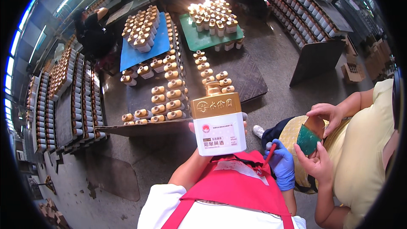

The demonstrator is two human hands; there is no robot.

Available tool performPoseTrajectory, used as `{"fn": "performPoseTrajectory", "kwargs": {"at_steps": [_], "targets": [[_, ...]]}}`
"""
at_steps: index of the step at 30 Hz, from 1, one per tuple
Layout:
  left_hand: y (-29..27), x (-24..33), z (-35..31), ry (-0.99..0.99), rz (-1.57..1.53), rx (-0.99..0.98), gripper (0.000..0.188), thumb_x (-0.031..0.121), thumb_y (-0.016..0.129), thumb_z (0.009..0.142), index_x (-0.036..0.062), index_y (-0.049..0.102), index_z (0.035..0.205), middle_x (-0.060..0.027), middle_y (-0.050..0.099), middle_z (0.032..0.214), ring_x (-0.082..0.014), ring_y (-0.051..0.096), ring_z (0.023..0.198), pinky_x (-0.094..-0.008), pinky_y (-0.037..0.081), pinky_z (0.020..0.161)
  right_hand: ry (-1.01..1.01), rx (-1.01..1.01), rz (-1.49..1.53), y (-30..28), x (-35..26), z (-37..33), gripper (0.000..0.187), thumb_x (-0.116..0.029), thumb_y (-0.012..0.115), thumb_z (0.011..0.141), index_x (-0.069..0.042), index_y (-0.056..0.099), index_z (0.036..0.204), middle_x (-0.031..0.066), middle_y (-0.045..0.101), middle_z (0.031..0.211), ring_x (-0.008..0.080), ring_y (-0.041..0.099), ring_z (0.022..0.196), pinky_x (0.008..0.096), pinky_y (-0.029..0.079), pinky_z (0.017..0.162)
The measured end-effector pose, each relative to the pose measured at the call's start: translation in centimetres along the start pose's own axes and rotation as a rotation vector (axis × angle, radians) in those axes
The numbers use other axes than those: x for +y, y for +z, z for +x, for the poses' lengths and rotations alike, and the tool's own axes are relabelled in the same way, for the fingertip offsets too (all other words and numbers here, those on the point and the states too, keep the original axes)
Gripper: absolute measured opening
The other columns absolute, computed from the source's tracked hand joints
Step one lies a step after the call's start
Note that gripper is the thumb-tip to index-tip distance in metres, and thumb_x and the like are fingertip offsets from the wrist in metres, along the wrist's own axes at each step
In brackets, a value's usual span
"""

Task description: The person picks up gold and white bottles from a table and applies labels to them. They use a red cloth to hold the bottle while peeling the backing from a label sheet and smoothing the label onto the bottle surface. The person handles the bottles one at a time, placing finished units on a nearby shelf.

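My left hand (201, 157) is closed round a flat-shouldered bottle (218, 133) from behind and below. The bottle is upright, white with an embossed gold top and short neck, and carries a printed label on the side that faces me. Most of that hand is hidden behind it. Lower and to the right, my right hand (282, 165), in a blue glove, has its fingers wrapped round a slim red stick-like tool (270, 152). The tool's kind cannot be made out. It is apart from the bottle, beside my red apron (237, 184).
A co-worker at right holds a green and brown piece (308, 139) in both hands. Ahead, gold-and-white bottles stand on a dark board (140, 95), a blue sheet (156, 52) and a green sheet (201, 39). More stacked rows (63, 89) line the left, with others (296, 10) at far right.
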State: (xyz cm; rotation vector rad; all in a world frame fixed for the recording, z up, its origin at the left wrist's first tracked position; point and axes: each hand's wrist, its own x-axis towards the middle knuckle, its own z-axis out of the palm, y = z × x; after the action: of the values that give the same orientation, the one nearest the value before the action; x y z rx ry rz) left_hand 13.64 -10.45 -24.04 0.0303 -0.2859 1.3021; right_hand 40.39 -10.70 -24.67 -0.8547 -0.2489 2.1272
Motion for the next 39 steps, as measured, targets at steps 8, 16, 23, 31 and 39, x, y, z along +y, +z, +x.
{"fn": "performPoseTrajectory", "kwargs": {"at_steps": [8,16,23,31,39], "targets": [[-0.4,-0.8,0.2,0.032,-0.016,-0.01,0.127,0.078,0.067,0.053,0.0014,0.021,0.142,-0.0271,0.032,0.136,-0.0451,0.038,0.124,-0.0556,0.037,0.1,0.03,0.014,-0.004,-0.5,-0.4,0.8,0.035,-0.002,0.051,0.076,-0.006,0.06,0.11,0.012,0.057,0.099,0.0233,0.053,0.085,0.0331,0.045,0.078],[-0.7,-0.4,0.5,0.013,0.103,-0.045,0.125,0.077,0.067,0.055,-0.0004,0.02,0.142,-0.0234,0.031,0.138,-0.0398,0.038,0.126,-0.0536,0.034,0.104,0.013,0.057,0.002,0.5,-0.5,1.1,0.034,-0.002,0.051,0.076,-0.007,0.061,0.109,0.0124,0.06,0.098,0.0251,0.056,0.084,0.0353,0.048,0.079],[-2.1,-0.1,-0.5,-0.052,0.082,-0.047,0.133,0.083,0.065,0.049,0.0019,0.018,0.144,-0.031,0.027,0.141,-0.0436,0.035,0.129,-0.0556,0.031,0.105,0.044,0.032,0.092,-0.4,-0.5,1.7,0.034,-0.005,0.052,0.076,-0.009,0.06,0.109,0.0112,0.059,0.101,0.0245,0.056,0.082,0.0373,0.048,0.076],[-2.8,-0.5,-0.8,-0.094,0.011,-0.011,0.123,0.069,0.074,0.056,0.0086,0.016,0.146,-0.0217,0.024,0.145,-0.0406,0.032,0.132,-0.056,0.03,0.106,0.052,0.103,0.186,-1.1,0.1,1.9,0.034,-0.004,0.051,0.078,-0.011,0.061,0.11,0.01,0.06,0.1,0.0239,0.056,0.081,0.0391,0.049,0.075],[-4.8,3.0,-0.7,-0.225,-0.127,0.019,0.123,0.066,0.074,0.059,0.0101,0.01,0.147,-0.0251,0.016,0.149,-0.047,0.017,0.136,-0.0594,0.027,0.105,-0.11,0.044,0.213,1.7,2.4,1.7,0.023,-0.02,0.046,0.092,-0.009,0.061,0.106,0.0096,0.059,0.09,0.019,0.054,0.071,0.0343,0.047,0.065]]}}
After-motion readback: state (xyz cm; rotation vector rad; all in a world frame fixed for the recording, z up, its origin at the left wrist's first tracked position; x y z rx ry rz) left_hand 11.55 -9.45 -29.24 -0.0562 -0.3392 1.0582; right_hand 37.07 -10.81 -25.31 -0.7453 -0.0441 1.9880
